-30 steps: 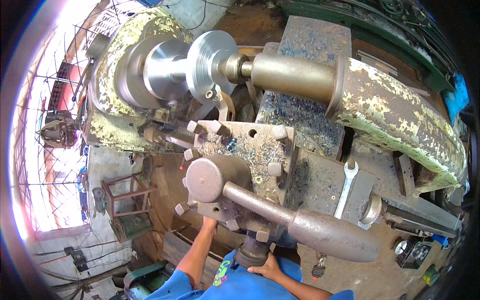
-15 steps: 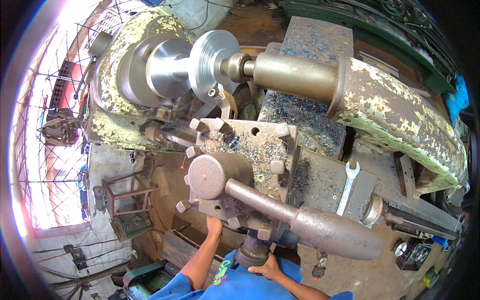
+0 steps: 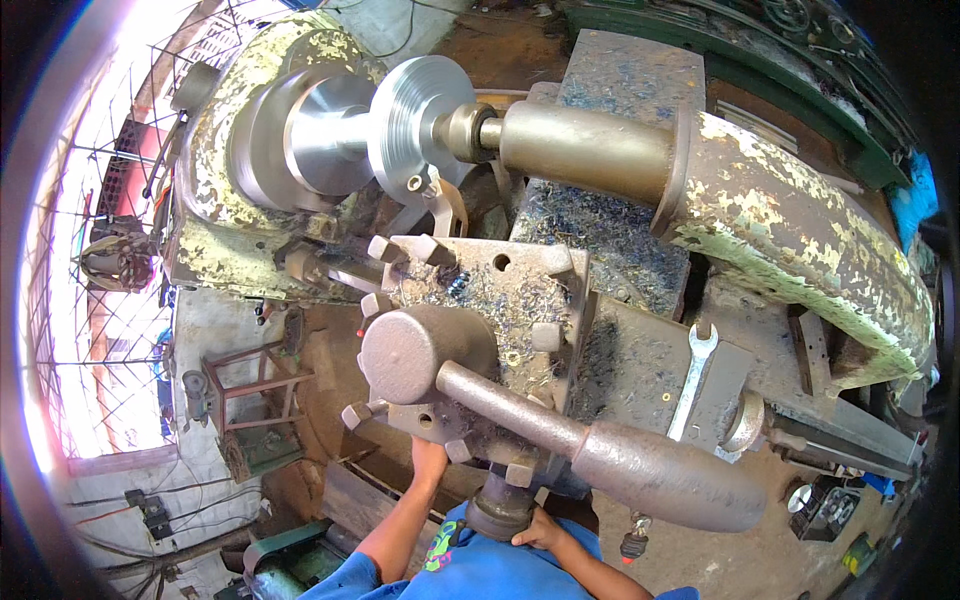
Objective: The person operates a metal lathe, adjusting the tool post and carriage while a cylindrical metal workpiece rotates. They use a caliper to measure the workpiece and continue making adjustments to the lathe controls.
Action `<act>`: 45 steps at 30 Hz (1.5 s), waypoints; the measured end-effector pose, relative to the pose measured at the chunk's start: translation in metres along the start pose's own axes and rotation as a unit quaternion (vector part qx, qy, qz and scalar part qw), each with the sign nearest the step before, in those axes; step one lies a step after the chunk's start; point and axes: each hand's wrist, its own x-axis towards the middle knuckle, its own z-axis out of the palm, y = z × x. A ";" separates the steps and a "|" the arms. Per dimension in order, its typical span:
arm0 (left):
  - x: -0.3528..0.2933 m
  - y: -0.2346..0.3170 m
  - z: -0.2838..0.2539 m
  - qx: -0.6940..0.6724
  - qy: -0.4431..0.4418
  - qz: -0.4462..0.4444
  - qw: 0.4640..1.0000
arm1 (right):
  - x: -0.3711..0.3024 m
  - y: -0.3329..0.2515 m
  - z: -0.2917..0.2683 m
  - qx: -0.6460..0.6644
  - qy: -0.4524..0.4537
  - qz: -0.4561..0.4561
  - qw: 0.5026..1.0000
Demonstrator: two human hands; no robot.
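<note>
My right hand [image 3: 541, 529] grips the side of a dark round handwheel hub [image 3: 500, 512] at the front of a lathe; its thumb shows, the other fingers are hidden. My left hand [image 3: 430, 458] reaches under the left front of the square tool post [image 3: 525, 285], its fingers out of sight. On top of the post are a round boss [image 3: 400, 355] and a thick clamping lever [image 3: 660, 475]. Beyond it, a cutting tool [image 3: 445, 205] stands at the lower edge of a shiny, grooved metal disc [image 3: 420, 125], part of a spool-shaped workpiece beside the blurred chuck [image 3: 262, 145].
The tailstock [image 3: 590, 150] supports the workpiece from the right. An open-end wrench [image 3: 693, 380] lies on the slide right of the post. Metal chips [image 3: 610, 235] cover the bed. A metal frame stand [image 3: 260, 385] is at the left, and a black crate [image 3: 828, 508] sits at the lower right.
The tool post, lever and workpiece appear slightly farther left in view. My right hand has shifted a little to the right along the hub. My left hand stays under the post.
</note>
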 end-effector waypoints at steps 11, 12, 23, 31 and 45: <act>0.017 0.006 -0.011 -0.212 -0.107 -0.136 0.962 | -0.013 -0.038 0.057 -0.207 0.149 -0.032 0.966; 0.018 0.007 -0.013 -0.208 -0.134 -0.174 0.953 | -0.012 -0.042 0.060 -0.201 0.141 -0.036 0.969; 0.030 -0.009 -0.014 -0.209 -0.140 -0.216 0.944 | -0.011 -0.023 0.046 -0.258 0.149 -0.022 0.954; 0.028 0.000 -0.016 -0.174 -0.145 -0.230 0.947 | -0.009 -0.010 0.034 -0.224 0.119 -0.067 0.965; 0.015 -0.053 0.006 -0.111 -0.044 -0.062 0.991 | -0.006 -0.016 0.040 -0.199 0.126 -0.090 0.968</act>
